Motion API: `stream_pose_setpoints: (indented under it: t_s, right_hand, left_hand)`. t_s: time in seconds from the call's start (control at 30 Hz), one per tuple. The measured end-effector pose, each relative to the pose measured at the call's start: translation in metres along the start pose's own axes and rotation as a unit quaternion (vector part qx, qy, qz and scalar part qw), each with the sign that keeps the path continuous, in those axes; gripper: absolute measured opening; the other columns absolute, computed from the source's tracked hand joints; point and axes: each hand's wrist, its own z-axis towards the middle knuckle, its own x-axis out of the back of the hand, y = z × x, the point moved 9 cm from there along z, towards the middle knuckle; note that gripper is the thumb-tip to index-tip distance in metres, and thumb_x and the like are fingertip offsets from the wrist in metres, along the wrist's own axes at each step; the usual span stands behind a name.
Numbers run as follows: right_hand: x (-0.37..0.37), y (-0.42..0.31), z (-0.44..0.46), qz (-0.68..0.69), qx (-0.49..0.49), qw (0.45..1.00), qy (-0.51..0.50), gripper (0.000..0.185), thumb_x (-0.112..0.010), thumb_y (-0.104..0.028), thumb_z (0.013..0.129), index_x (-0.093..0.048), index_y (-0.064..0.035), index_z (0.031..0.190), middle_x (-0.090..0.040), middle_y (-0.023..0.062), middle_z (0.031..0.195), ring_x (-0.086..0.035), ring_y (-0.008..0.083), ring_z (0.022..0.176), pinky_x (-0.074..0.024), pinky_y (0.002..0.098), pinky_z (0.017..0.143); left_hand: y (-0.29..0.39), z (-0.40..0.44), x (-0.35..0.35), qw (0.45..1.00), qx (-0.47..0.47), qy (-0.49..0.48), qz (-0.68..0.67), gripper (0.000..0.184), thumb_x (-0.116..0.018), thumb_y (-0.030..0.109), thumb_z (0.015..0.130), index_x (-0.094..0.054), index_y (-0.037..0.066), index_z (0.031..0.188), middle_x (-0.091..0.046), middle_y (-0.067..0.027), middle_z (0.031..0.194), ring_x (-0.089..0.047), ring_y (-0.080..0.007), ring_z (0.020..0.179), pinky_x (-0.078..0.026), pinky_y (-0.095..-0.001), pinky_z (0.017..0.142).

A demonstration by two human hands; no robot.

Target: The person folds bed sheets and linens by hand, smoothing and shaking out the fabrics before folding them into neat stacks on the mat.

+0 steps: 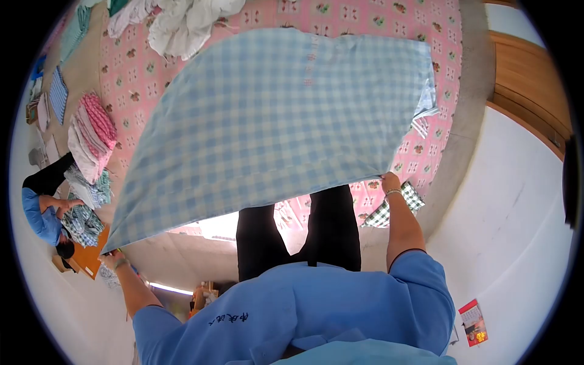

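A large blue-and-white checked bed sheet (274, 121) is spread out in front of me, with small red characters near its far edge. Its near edge runs taut between my two hands. At the far left, my left hand (112, 260) is closed on one corner of the sheet. My right hand (390, 182) pinches the near edge towards the right, fingers pressed together. By the sheet's right side, a folded-over bit of paler fabric (427, 100) shows. The sheet hides much of what lies below it.
A pink patterned floor covering (447, 55) lies beneath. White cloth (182, 24) is heaped at the far left, near folded pink fabrics (91, 137). Another person (42, 213) at left handles checked cloth (83, 225). A green checked cloth (395, 207) lies beside my right arm. A wall (505, 194) stands right.
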Motion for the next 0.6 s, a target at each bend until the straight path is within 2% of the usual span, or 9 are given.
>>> stream_pose_setpoints:
  t_s: [0.07, 0.17, 0.2, 0.23, 0.3, 0.4, 0.43, 0.5, 0.6]
  right_hand:
    - [-0.017, 0.006, 0.011, -0.016, 0.008, 1.0, -0.002, 0.019, -0.062, -0.014, 0.066, -0.062, -0.0069, 0.084, -0.059, 0.0124, 0.084, -0.056, 0.0285, 0.082, -0.0444, 0.0359, 0.073]
    - [-0.02, 0.016, 0.023, -0.057, 0.021, 0.998, -0.02, 0.015, -0.059, -0.019, 0.069, -0.063, -0.0091, 0.08, -0.059, 0.0134, 0.084, -0.055, 0.0291, 0.082, -0.0438, 0.037, 0.072]
    - [-0.024, 0.024, 0.031, -0.092, 0.031, 0.993, -0.064, 0.017, -0.061, -0.02, 0.068, -0.063, -0.0093, 0.08, -0.059, 0.013, 0.084, -0.055, 0.0288, 0.082, -0.0437, 0.0365, 0.073]
    - [-0.018, 0.019, 0.035, -0.108, 0.078, 0.988, -0.074, 0.018, -0.061, -0.021, 0.067, -0.063, -0.0091, 0.08, -0.059, 0.0126, 0.083, -0.055, 0.0285, 0.081, -0.0437, 0.0359, 0.073]
    - [0.007, 0.014, 0.047, -0.129, 0.079, 0.986, -0.07, 0.018, -0.062, -0.02, 0.066, -0.063, -0.0082, 0.079, -0.059, 0.0123, 0.082, -0.056, 0.0282, 0.08, -0.0438, 0.0355, 0.072]
    - [0.055, -0.002, 0.07, -0.096, 0.105, 0.989, -0.032, 0.017, -0.061, -0.018, 0.067, -0.062, -0.0065, 0.079, -0.059, 0.0131, 0.08, -0.056, 0.0285, 0.077, -0.0438, 0.0355, 0.069]
    - [0.071, -0.006, 0.071, -0.057, 0.128, 0.99, 0.021, 0.015, -0.059, -0.018, 0.068, -0.061, -0.0047, 0.076, -0.058, 0.0135, 0.077, -0.056, 0.0294, 0.073, -0.0438, 0.0371, 0.066]
    - [0.085, -0.006, 0.059, -0.12, 0.162, 0.978, 0.047, 0.016, -0.057, -0.019, 0.07, -0.059, -0.0038, 0.071, -0.057, 0.0145, 0.074, -0.055, 0.0305, 0.068, -0.0433, 0.0391, 0.063]
    - [0.041, 0.05, 0.001, -0.264, 0.203, 0.94, -0.073, 0.021, -0.052, -0.024, 0.073, -0.058, -0.0039, 0.068, -0.057, 0.016, 0.074, -0.055, 0.0313, 0.069, -0.0427, 0.0413, 0.063]
  left_hand:
    - [-0.019, 0.018, 0.019, 0.997, -0.04, 0.05, 0.044, 0.039, -0.032, 0.033, 0.089, -0.043, -0.003, 0.101, -0.051, -0.0147, 0.1, -0.052, -0.0263, 0.089, -0.045, -0.038, 0.08]
    - [-0.043, 0.023, 0.024, 0.995, -0.02, 0.029, 0.089, 0.038, -0.036, 0.033, 0.088, -0.045, -0.003, 0.094, -0.051, -0.0128, 0.092, -0.052, -0.0242, 0.082, -0.046, -0.0367, 0.078]
    - [-0.047, 0.023, 0.028, 0.995, -0.018, 0.035, 0.094, 0.038, -0.036, 0.033, 0.088, -0.045, -0.003, 0.094, -0.051, -0.0128, 0.092, -0.052, -0.0242, 0.082, -0.046, -0.0367, 0.078]
    - [-0.052, 0.024, 0.035, 0.992, 0.004, 0.071, 0.106, 0.042, -0.034, 0.037, 0.088, -0.045, -0.002, 0.098, -0.05, -0.0122, 0.098, -0.052, -0.0237, 0.087, -0.045, -0.0367, 0.079]
    - [-0.053, 0.016, 0.041, 0.986, 0.028, 0.113, 0.121, 0.045, -0.033, 0.041, 0.087, -0.046, 0.0, 0.102, -0.05, -0.0115, 0.104, -0.051, -0.0233, 0.093, -0.044, -0.0367, 0.081]
    - [-0.037, -0.007, 0.043, 0.973, 0.006, 0.143, 0.18, 0.045, -0.036, 0.042, 0.086, -0.047, 0.001, 0.1, -0.051, -0.0081, 0.095, -0.051, -0.0188, 0.082, -0.045, -0.0313, 0.07]
    - [-0.033, -0.001, 0.052, 0.971, 0.012, 0.133, 0.197, 0.043, -0.037, 0.042, 0.086, -0.047, 0.002, 0.099, -0.051, -0.0063, 0.089, -0.049, -0.0162, 0.077, -0.044, -0.0284, 0.065]
    - [-0.027, -0.003, 0.081, 0.969, 0.02, 0.127, 0.213, 0.041, -0.039, 0.042, 0.085, -0.048, 0.004, 0.098, -0.05, -0.0046, 0.084, -0.048, -0.0136, 0.072, -0.042, -0.0254, 0.059]
    - [-0.01, -0.028, 0.152, 0.955, 0.02, 0.147, 0.257, 0.038, -0.04, 0.04, 0.085, -0.048, 0.006, 0.098, -0.049, -0.0025, 0.077, -0.045, -0.0104, 0.065, -0.039, -0.0206, 0.052]
